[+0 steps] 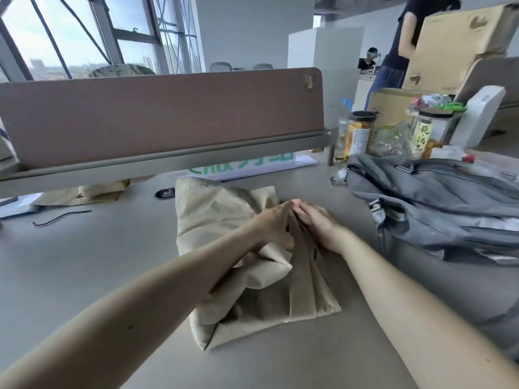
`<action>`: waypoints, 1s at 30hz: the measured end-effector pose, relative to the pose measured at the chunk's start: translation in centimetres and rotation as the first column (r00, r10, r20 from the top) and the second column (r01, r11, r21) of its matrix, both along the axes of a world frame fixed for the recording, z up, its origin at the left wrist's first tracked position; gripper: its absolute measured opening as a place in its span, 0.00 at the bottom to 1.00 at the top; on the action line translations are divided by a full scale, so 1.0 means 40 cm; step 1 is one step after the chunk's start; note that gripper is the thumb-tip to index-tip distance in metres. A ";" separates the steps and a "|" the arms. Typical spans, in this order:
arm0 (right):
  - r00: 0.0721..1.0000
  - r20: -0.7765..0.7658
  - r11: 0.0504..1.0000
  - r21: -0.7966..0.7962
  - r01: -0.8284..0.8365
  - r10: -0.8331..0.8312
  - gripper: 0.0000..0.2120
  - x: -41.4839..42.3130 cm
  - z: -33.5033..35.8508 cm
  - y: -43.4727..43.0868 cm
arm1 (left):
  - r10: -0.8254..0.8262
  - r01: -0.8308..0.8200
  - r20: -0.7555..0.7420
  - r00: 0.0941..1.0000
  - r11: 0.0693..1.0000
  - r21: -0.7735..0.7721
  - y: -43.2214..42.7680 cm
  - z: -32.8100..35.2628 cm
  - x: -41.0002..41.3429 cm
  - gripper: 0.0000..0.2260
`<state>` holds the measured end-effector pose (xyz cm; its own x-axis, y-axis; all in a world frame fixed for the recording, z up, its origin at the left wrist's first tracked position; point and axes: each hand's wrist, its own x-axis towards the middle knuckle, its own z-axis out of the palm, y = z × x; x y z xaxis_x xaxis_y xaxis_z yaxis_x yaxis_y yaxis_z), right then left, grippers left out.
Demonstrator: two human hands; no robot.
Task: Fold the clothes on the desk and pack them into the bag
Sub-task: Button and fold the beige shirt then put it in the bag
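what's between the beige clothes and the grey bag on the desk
Nothing: the head view shows only a bare strip of desk between the beige clothes and the grey bag to their right.

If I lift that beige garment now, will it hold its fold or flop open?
Probably floppy: the beige garment lies in soft wrinkles and loose layers. The cloth looks thin, so likely light. Lifted by one edge the fold would probably fall open; better scoop with the left hand and right hand together.
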<state>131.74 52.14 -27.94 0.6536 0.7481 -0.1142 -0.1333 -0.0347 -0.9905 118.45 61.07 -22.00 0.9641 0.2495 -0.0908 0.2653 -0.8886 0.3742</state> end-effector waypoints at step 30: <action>0.398 0.691 0.636 -0.718 0.284 0.603 0.30 -0.090 0.105 0.304 | 0.345 -0.405 0.244 0.906 0.873 0.270 0.361 -0.116 -0.116 0.28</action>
<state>128.13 64.32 -23.76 0.5723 0.8146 -0.0947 0.8009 -0.5800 -0.1488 113.82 75.51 -26.63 0.7835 0.5818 0.2183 0.5555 -0.8132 0.1737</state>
